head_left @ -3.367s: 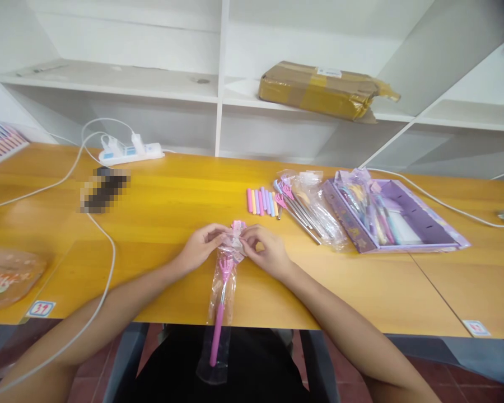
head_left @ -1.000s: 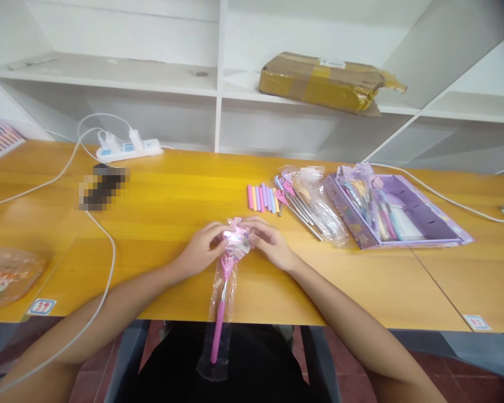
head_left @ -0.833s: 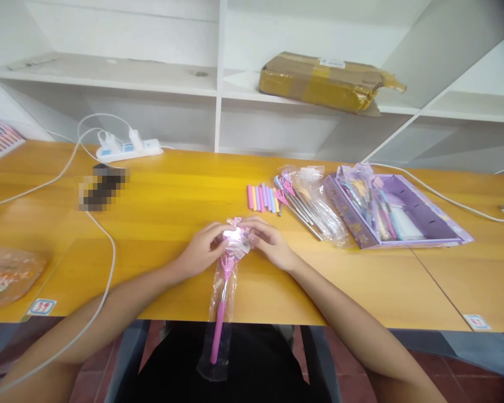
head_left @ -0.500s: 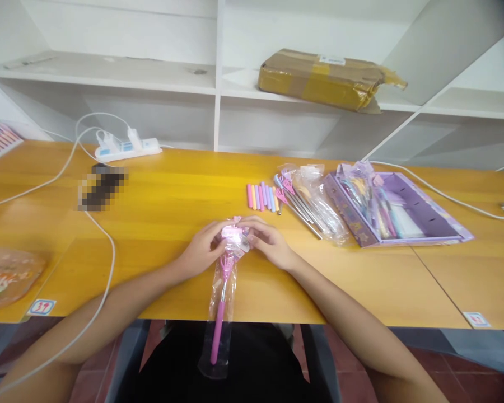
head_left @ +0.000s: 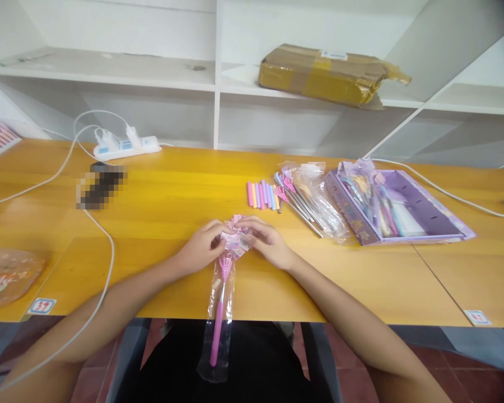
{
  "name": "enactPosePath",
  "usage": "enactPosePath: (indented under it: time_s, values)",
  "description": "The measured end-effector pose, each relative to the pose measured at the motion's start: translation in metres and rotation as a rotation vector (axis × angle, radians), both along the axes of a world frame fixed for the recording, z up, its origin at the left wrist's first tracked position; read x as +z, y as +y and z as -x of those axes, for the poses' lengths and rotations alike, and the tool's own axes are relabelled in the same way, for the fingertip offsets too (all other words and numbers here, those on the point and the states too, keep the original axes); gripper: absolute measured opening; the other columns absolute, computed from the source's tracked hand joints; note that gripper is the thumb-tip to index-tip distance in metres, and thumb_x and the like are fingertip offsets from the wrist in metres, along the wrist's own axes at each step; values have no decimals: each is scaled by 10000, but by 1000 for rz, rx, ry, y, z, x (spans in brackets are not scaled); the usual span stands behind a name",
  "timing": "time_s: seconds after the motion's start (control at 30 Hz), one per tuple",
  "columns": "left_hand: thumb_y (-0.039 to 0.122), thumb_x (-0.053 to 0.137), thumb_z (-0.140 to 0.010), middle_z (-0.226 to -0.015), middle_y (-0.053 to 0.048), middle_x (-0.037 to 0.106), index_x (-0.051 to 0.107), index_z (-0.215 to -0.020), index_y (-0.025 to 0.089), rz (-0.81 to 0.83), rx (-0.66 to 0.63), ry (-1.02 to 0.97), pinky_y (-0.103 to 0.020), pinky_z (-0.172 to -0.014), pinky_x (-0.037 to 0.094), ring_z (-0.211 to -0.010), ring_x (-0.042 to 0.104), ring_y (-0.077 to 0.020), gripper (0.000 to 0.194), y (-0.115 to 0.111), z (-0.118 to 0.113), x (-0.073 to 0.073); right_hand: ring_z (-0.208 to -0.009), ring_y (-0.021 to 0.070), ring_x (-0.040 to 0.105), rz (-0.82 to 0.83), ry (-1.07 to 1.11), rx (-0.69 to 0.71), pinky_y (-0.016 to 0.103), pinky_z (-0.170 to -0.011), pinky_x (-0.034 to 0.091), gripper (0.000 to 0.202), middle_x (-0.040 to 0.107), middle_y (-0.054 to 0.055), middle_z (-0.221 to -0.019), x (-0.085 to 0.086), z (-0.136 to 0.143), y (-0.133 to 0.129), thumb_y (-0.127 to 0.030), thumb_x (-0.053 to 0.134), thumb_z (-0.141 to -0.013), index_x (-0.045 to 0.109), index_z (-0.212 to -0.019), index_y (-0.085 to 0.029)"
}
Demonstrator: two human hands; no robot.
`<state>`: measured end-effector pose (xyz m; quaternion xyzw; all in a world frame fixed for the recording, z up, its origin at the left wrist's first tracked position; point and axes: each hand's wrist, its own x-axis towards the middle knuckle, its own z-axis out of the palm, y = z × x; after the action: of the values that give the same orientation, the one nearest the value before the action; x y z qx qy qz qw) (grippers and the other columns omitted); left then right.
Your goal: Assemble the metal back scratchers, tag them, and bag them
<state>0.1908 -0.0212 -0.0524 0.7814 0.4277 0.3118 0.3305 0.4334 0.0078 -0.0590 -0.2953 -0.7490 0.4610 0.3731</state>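
Note:
Both hands pinch the printed top of a clear plastic packet (head_left: 234, 242) near the table's front edge. My left hand (head_left: 202, 246) grips its left side, fingers closed. On its right side, my right hand (head_left: 269, 240) is closed with thumb and fingers on the card. Inside the packet lies a pink back scratcher (head_left: 217, 330), its hand-shaped head just below the card and its handle hanging past the table edge. Short coloured tubes (head_left: 262, 196) lie in a row beyond my hands. Beside them are several metal-rod back scratchers (head_left: 300, 198).
A purple box (head_left: 415, 196) holding packaged items stands at the right, beside crumpled clear plastic (head_left: 330, 215). A power strip (head_left: 128, 148) sits at the back left, its white cable crossing over my left arm. A taped cardboard box (head_left: 319, 75) rests on the shelf.
My hands stay on the packet's top, and the printed card has tilted slightly so that its print shows with less glare. The rest of the table is unchanged.

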Motion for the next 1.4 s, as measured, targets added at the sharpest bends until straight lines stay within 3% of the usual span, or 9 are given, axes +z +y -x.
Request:
enactPosePath:
  time_s: [0.17, 0.37, 0.57, 0.73, 0.83, 0.97, 1.1, 1.2, 1.4]
  values:
    - [162, 591, -947, -1134, -53, 654, 671, -1259, 252, 33, -13, -2, -336, -836, 513, -909, 628, -184, 334, -3, -2, -1, -1218, 256, 611, -26, 6, 18, 435, -1017, 519, 306, 651, 102, -1277, -3, 0, 2, -402, 598, -1033, 714, -1276, -256]
    - [253, 640, -970, -1161, -77, 718, 375, -1566, 272, 310, 46, -292, -361, -866, 566, -951, 712, -201, 652, -2, -3, -17, -1054, 221, 657, -28, 25, -32, 345, -803, 561, 294, 659, 107, -1256, -3, -3, 1, -407, 574, -1045, 737, -1232, -248]
    - [325, 642, -982, -1167, -107, 747, 679, -1149, 180, 420, 5, -340, -410, -991, 541, -1086, 712, -238, 225, 5, -1, -26, -1040, 206, 694, -175, 10, 19, 378, -918, 558, 249, 733, 89, -1130, 6, -3, -2, -317, 542, -1064, 764, -1132, -227]
    - [340, 744, -918, -1166, -100, 729, 649, -1184, 181, 490, -75, -433, -386, -973, 539, -1069, 703, -226, 324, 2, -3, -21, -1017, 200, 712, -206, -3, 102, 389, -937, 568, 249, 753, 92, -1081, 9, -3, -3, -273, 520, -1065, 761, -1064, -210]
    - [392, 712, -941, -1134, -93, 716, 660, -1149, 173, 455, -40, -383, -377, -944, 528, -1036, 689, -223, 307, 3, -2, -19, -980, 192, 711, -192, -35, 115, 369, -902, 569, 221, 753, 86, -1065, 5, -2, -6, -286, 528, -1061, 734, -1054, -209]
    - [412, 667, -964, -988, -58, 710, 678, -1012, 167, 414, 12, -347, -348, -869, 521, -922, 678, -199, 250, 6, -1, -19, -642, 120, 572, -73, -41, -25, 249, -602, 475, 168, 634, -19, -792, -6, 2, -7, -367, 628, -1014, 597, -1091, -221]
    - [376, 714, -927, -1001, -59, 726, 686, -1026, 168, 440, 10, -391, -346, -876, 530, -942, 692, -203, 232, 4, -4, -18, -568, 94, 443, -66, -103, -115, 219, -541, 369, 279, 502, -74, -701, -15, 6, -5, -397, 735, -936, 563, -1071, -225]
    - [373, 726, -915, -1014, -69, 739, 692, -1030, 165, 453, 11, -398, -356, -887, 540, -949, 705, -212, 240, 3, -5, -17, -528, 82, 476, 9, -142, -55, 209, -505, 370, 267, 556, -63, -715, -16, 6, -3, -400, 734, -928, 590, -1064, -223]
    - [388, 719, -932, -1078, -91, 751, 705, -1075, 161, 469, -29, -380, -369, -940, 538, -999, 712, -219, 268, 5, -2, -15, -469, 67, 578, 257, -19, 92, 180, -429, 452, 393, 611, -54, -819, -15, 2, -6, -361, 684, -963, 527, -1306, -249]
